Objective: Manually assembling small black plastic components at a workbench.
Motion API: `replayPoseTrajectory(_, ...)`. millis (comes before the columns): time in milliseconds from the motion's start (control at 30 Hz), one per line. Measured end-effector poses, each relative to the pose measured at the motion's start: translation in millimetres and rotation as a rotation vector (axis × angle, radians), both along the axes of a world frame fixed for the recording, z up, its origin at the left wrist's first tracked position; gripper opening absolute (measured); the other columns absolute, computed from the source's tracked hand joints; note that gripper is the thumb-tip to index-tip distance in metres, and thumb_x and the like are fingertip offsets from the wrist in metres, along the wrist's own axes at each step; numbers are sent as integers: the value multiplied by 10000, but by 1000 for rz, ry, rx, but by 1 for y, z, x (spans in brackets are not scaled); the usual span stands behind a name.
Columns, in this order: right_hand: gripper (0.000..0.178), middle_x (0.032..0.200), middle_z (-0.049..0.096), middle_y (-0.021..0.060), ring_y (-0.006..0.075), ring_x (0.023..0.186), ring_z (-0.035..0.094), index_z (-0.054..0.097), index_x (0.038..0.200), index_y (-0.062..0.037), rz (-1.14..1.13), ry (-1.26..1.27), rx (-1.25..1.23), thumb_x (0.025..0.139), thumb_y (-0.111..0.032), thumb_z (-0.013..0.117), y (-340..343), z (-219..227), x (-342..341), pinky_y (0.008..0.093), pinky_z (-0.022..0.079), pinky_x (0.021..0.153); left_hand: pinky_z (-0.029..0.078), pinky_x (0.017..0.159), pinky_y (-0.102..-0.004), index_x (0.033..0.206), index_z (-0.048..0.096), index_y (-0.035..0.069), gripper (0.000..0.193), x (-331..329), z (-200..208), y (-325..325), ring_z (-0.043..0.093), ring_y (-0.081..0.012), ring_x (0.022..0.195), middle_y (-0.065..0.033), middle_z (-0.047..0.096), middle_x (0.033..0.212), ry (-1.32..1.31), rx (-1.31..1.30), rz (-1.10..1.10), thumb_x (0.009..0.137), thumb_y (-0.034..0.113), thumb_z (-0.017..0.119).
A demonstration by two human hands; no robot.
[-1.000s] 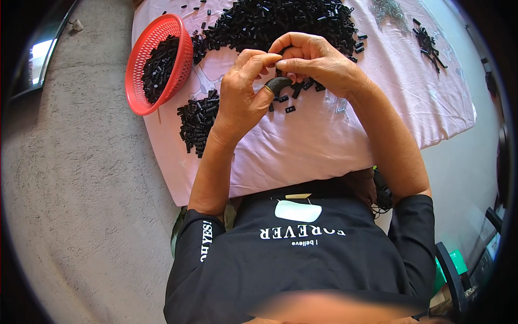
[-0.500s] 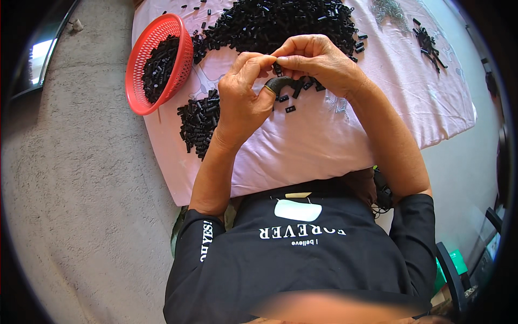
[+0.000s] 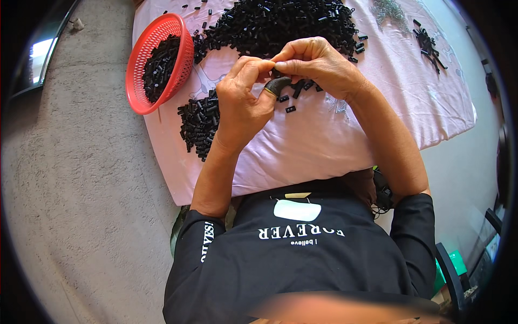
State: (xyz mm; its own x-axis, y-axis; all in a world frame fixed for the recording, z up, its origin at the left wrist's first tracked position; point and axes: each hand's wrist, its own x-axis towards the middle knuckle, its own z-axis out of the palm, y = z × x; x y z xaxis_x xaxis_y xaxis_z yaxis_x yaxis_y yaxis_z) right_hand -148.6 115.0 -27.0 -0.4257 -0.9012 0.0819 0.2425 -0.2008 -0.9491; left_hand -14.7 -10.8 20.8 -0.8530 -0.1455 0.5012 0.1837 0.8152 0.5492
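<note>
My left hand (image 3: 243, 105) and my right hand (image 3: 326, 70) meet fingertip to fingertip above the pink-covered table (image 3: 302, 146). Both pinch a small black plastic piece (image 3: 277, 73), which is mostly hidden by the fingers. A dark finger cot (image 3: 278, 86) covers my left thumb. Several loose black pieces (image 3: 297, 90) lie just below the hands. To the left of my left wrist is a pile of short black tubes (image 3: 198, 124). Beyond the hands spreads a much larger heap of black pieces (image 3: 286, 24).
A red plastic basket (image 3: 187, 51) holding black pieces stands at the table's left edge. Far right lie a tangle of thin silvery bits (image 3: 391, 15) and a small group of longer black parts (image 3: 427, 46). More silvery bits (image 3: 339, 104) lie by my right wrist.
Both hands have dropped very slightly toward me, still pinching together. My left thumb has shifted a little, and the black piece shows less between the fingertips.
</note>
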Motion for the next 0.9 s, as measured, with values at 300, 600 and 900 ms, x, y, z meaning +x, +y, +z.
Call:
replayPoseTrajectory(300, 169, 862, 692, 24, 50, 719, 632, 672, 1014, -50, -101, -29, 67, 962, -199, 613, 3, 1, -10, 176, 518, 658, 497, 659, -325, 900, 626, -5, 221, 50, -6, -50, 591, -228, 688, -105, 592, 795, -202, -106, 271, 687, -9, 684)
replayPoseTrajectory(600, 193, 844, 689, 17, 41, 697, 624, 671, 1019, -51, -166, -47, 112, 951, -227, 630, 4, 0, -11, 172, 497, 622, 502, 697, -354, 930, 649, 1, 235, 57, -15, -57, 613, -274, 765, -119, 619, 864, -231, -141, 337, 709, -55, 589)
replayPoseTrajectory(900, 189, 837, 682, 15, 39, 679, 619, 665, 1024, -48, -178, -26, 115, 955, -218, 621, 2, 2, -11, 166, 488, 603, 492, 828, -394, 944, 674, 20, 351, 6, -25, -53, 610, -323, 910, -129, 628, 929, -261, -143, 213, 659, -113, 518)
